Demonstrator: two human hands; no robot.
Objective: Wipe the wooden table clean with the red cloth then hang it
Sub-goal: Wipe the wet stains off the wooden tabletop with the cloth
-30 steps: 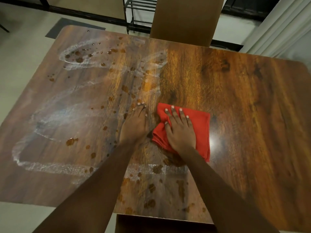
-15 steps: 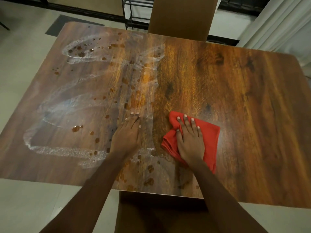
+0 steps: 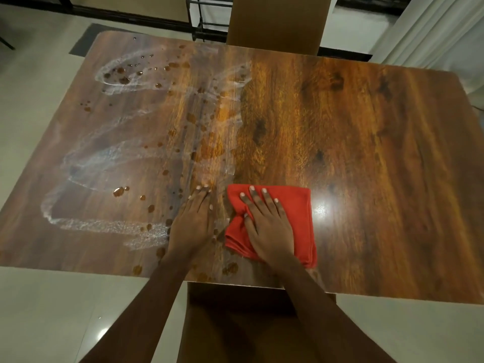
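The wooden table (image 3: 366,153), a large rectangular top of dark reddish-brown grain, fills most of the view. Its half toward 3 o'clock looks glossy and bare, while its half toward 9 o'clock is marked with residue.

A pale tiled floor (image 3: 39,310) surrounds it. A white curtain (image 3: 432,30) hangs at 1 o'clock, and a dark floor mat (image 3: 83,40) lies at 11 o'clock. A tan high-backed chair (image 3: 277,22) stands against the table's far edge at 12 o'clock, and a black metal rack (image 3: 207,17) is just beside the chair, toward 11 o'clock. A dark brown chair (image 3: 235,323) sits tucked under the near edge at 6 o'clock.

Whitish looping wipe streaks (image 3: 104,224) run across the marked half of the table.

The red cloth (image 3: 296,205), folded into a rough square, lies flat on the table near its 6 o'clock edge, bunched along its 9 o'clock side.

The right hand (image 3: 267,226) presses down on the cloth with its fingers straight and spread, gripping nothing. The left hand (image 3: 193,221) rests palm-down on the bare wood just beside the cloth at its 9 o'clock, fingers straight and together, released.

Brown liquid droplets (image 3: 119,191) are scattered from 11 o'clock down to the near edge. A small glare spot (image 3: 320,209) shines at the cloth's 3 o'clock.
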